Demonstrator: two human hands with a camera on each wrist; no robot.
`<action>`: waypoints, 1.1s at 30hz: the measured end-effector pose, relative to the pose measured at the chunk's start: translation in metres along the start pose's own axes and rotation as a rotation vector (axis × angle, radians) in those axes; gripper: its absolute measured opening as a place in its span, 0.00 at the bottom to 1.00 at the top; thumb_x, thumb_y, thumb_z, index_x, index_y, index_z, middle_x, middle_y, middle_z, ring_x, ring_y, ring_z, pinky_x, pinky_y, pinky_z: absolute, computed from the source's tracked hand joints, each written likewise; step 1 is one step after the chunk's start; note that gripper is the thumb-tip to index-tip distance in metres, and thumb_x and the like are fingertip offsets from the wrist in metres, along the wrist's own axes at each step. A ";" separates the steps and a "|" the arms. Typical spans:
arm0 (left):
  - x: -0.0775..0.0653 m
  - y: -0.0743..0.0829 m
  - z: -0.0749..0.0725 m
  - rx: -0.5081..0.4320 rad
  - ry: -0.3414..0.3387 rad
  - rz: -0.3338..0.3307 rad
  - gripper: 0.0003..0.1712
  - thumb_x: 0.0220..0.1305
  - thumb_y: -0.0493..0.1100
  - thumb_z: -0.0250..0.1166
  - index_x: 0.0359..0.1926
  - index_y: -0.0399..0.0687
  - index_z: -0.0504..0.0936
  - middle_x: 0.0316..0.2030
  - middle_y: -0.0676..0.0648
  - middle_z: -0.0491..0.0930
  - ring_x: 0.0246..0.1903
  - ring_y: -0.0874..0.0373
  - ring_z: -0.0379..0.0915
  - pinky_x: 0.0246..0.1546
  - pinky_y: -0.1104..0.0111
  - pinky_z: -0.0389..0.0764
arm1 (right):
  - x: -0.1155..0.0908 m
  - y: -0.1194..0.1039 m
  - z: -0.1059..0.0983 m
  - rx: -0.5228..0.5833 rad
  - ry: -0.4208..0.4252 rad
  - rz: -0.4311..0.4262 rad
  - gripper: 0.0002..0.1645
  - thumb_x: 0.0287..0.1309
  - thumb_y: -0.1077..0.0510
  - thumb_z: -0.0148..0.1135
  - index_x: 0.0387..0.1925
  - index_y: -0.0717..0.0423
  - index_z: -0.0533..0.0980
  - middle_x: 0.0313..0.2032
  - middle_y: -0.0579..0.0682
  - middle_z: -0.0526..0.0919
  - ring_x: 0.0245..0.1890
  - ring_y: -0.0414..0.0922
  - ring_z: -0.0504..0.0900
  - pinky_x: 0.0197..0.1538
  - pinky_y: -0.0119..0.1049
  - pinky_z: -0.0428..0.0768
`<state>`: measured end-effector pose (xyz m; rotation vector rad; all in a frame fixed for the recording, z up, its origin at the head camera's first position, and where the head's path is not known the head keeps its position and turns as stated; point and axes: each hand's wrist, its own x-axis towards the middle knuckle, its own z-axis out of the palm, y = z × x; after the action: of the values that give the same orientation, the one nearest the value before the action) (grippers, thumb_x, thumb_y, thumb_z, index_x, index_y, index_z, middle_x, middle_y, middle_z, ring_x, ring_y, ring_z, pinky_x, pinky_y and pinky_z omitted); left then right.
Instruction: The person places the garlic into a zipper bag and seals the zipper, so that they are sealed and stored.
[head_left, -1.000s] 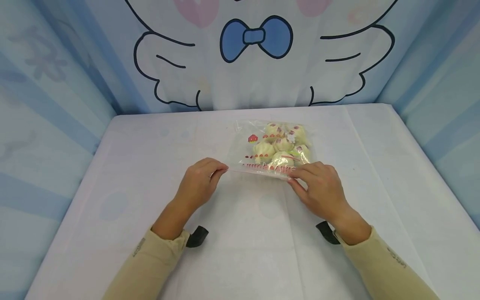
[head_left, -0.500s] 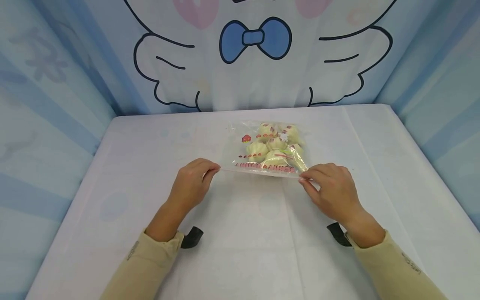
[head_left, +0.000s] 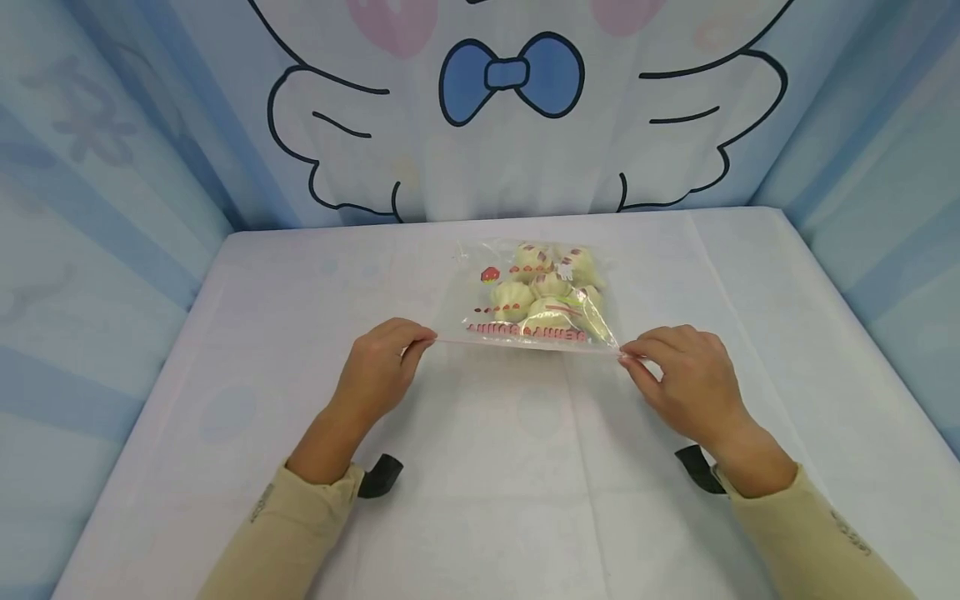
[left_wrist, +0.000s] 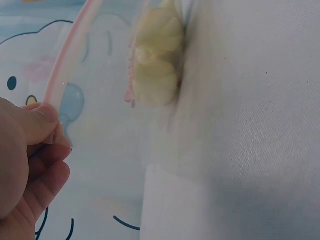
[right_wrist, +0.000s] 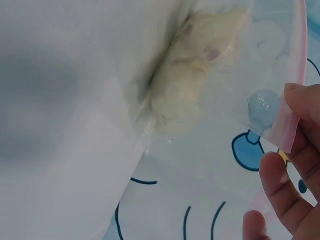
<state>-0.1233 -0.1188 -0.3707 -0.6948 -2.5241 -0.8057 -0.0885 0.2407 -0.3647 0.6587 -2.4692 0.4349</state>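
A clear plastic zip bag (head_left: 453, 304) with red and pink print holds several pale yellow, rounded pieces (head_left: 551, 287), some with purple spots. I cannot tell what these pieces are. My left hand (head_left: 375, 367) pinches the near left corner of the bag between thumb and fingers, and my right hand (head_left: 688, 382) pinches the near right corner. Between them the near edge is stretched straight. Along that edge runs a pink zip strip (left_wrist: 65, 65), pressed under the left thumb in the left wrist view. In the right wrist view the strip (right_wrist: 299, 45) appears flat, its corner between thumb and fingers.
A white cloth covers the table (head_left: 495, 500). Blue and white curtains (head_left: 97, 208) stand at the sides, and a backdrop with a drawn bow tie (head_left: 512, 73) hangs behind the far edge. A black strap (head_left: 381, 476) sticks out from the left cuff.
My right hand has shifted right along the bag's near edge to its corner. The left hand and the bag have moved slightly left, and the near edge has become taut.
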 end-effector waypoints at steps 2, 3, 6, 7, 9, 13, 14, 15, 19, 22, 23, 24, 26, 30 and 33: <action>0.000 0.000 0.000 -0.004 0.003 0.003 0.07 0.58 0.28 0.71 0.39 0.35 0.87 0.37 0.43 0.86 0.38 0.50 0.82 0.42 0.60 0.84 | -0.001 0.002 -0.001 -0.001 0.006 -0.010 0.10 0.45 0.63 0.77 0.34 0.59 0.87 0.32 0.54 0.87 0.32 0.57 0.80 0.32 0.52 0.75; -0.001 -0.001 -0.001 -0.006 0.006 0.007 0.07 0.58 0.28 0.71 0.39 0.35 0.87 0.36 0.42 0.86 0.38 0.50 0.82 0.42 0.60 0.84 | -0.001 0.004 -0.001 0.000 0.011 -0.016 0.10 0.45 0.63 0.77 0.33 0.59 0.87 0.32 0.54 0.87 0.32 0.56 0.80 0.31 0.52 0.74; -0.001 -0.001 -0.001 -0.008 0.011 0.015 0.07 0.58 0.28 0.71 0.39 0.35 0.87 0.36 0.42 0.86 0.37 0.50 0.82 0.42 0.60 0.84 | -0.002 0.005 -0.003 -0.004 0.009 -0.014 0.10 0.44 0.63 0.76 0.33 0.58 0.87 0.32 0.54 0.87 0.32 0.57 0.80 0.30 0.52 0.74; -0.001 -0.001 -0.002 -0.007 0.012 0.018 0.07 0.58 0.28 0.71 0.39 0.35 0.87 0.36 0.42 0.86 0.37 0.50 0.82 0.41 0.60 0.84 | -0.002 0.006 -0.004 -0.006 0.005 -0.009 0.10 0.44 0.63 0.77 0.33 0.58 0.87 0.32 0.54 0.87 0.32 0.57 0.80 0.31 0.53 0.74; -0.001 -0.002 -0.001 -0.009 0.013 0.022 0.07 0.58 0.28 0.72 0.39 0.35 0.87 0.36 0.42 0.86 0.37 0.50 0.82 0.41 0.60 0.84 | -0.003 0.006 -0.005 -0.012 -0.004 0.003 0.11 0.43 0.63 0.77 0.33 0.58 0.87 0.32 0.54 0.87 0.32 0.56 0.80 0.31 0.53 0.74; -0.001 -0.001 0.000 -0.015 0.005 0.020 0.07 0.58 0.28 0.72 0.39 0.35 0.87 0.36 0.43 0.86 0.37 0.50 0.82 0.41 0.61 0.84 | -0.004 0.009 -0.006 -0.019 -0.013 0.009 0.12 0.42 0.63 0.78 0.33 0.58 0.87 0.31 0.54 0.87 0.32 0.56 0.81 0.32 0.53 0.75; -0.001 -0.001 0.000 -0.016 0.002 0.018 0.07 0.58 0.28 0.72 0.39 0.35 0.87 0.36 0.43 0.86 0.37 0.51 0.82 0.41 0.61 0.84 | -0.004 0.009 -0.006 -0.019 -0.012 0.008 0.12 0.42 0.63 0.78 0.33 0.58 0.87 0.31 0.54 0.87 0.32 0.56 0.81 0.32 0.53 0.75; -0.002 -0.001 0.000 -0.017 -0.003 0.017 0.07 0.58 0.28 0.72 0.39 0.35 0.87 0.36 0.43 0.86 0.37 0.51 0.82 0.41 0.61 0.84 | -0.005 0.009 -0.007 -0.018 -0.014 0.008 0.11 0.43 0.63 0.78 0.33 0.58 0.87 0.31 0.54 0.87 0.32 0.56 0.81 0.32 0.53 0.75; -0.003 0.000 -0.001 -0.008 -0.033 0.012 0.07 0.58 0.29 0.72 0.39 0.35 0.87 0.36 0.43 0.86 0.38 0.51 0.82 0.42 0.61 0.84 | -0.007 0.009 -0.007 0.001 -0.044 0.026 0.11 0.44 0.63 0.77 0.33 0.59 0.86 0.32 0.54 0.87 0.33 0.57 0.81 0.33 0.54 0.76; -0.004 0.000 0.000 0.001 -0.055 0.008 0.08 0.58 0.31 0.73 0.40 0.36 0.87 0.37 0.44 0.85 0.39 0.51 0.82 0.42 0.60 0.84 | -0.008 0.008 -0.006 0.031 -0.084 0.047 0.11 0.45 0.63 0.77 0.34 0.59 0.86 0.34 0.55 0.86 0.36 0.57 0.80 0.35 0.55 0.76; -0.005 -0.001 0.000 0.001 -0.060 0.009 0.08 0.58 0.32 0.74 0.40 0.36 0.87 0.37 0.44 0.85 0.39 0.51 0.82 0.42 0.61 0.84 | -0.009 0.008 -0.005 0.041 -0.096 0.053 0.11 0.45 0.63 0.77 0.34 0.59 0.85 0.34 0.55 0.85 0.36 0.57 0.80 0.36 0.56 0.77; -0.005 -0.001 0.000 0.000 -0.064 0.012 0.09 0.57 0.33 0.74 0.40 0.37 0.86 0.38 0.44 0.85 0.39 0.51 0.82 0.42 0.61 0.84 | -0.009 0.008 -0.005 0.049 -0.107 0.059 0.11 0.45 0.63 0.77 0.34 0.58 0.85 0.35 0.55 0.85 0.37 0.57 0.80 0.37 0.56 0.77; -0.006 -0.001 0.001 -0.007 -0.065 0.020 0.11 0.57 0.35 0.75 0.41 0.37 0.86 0.39 0.44 0.85 0.40 0.51 0.82 0.41 0.61 0.84 | -0.011 0.007 -0.005 0.064 -0.126 0.067 0.12 0.45 0.63 0.77 0.34 0.58 0.85 0.36 0.55 0.84 0.38 0.57 0.80 0.38 0.57 0.77; -0.007 -0.001 0.002 -0.017 -0.062 0.028 0.16 0.56 0.38 0.77 0.44 0.36 0.86 0.42 0.43 0.85 0.43 0.50 0.82 0.43 0.60 0.84 | -0.013 0.005 -0.006 0.081 -0.146 0.085 0.12 0.45 0.62 0.78 0.35 0.58 0.85 0.37 0.55 0.84 0.39 0.56 0.80 0.40 0.57 0.77; -0.006 0.001 0.001 -0.022 -0.065 0.004 0.18 0.55 0.40 0.77 0.45 0.36 0.86 0.43 0.43 0.85 0.45 0.49 0.81 0.46 0.59 0.83 | -0.013 0.004 -0.006 0.088 -0.141 0.090 0.14 0.44 0.60 0.78 0.36 0.58 0.85 0.38 0.55 0.84 0.40 0.56 0.81 0.40 0.57 0.77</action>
<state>-0.1178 -0.1201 -0.3740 -0.7450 -2.5743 -0.8232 -0.0787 0.2514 -0.3678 0.6353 -2.6337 0.5517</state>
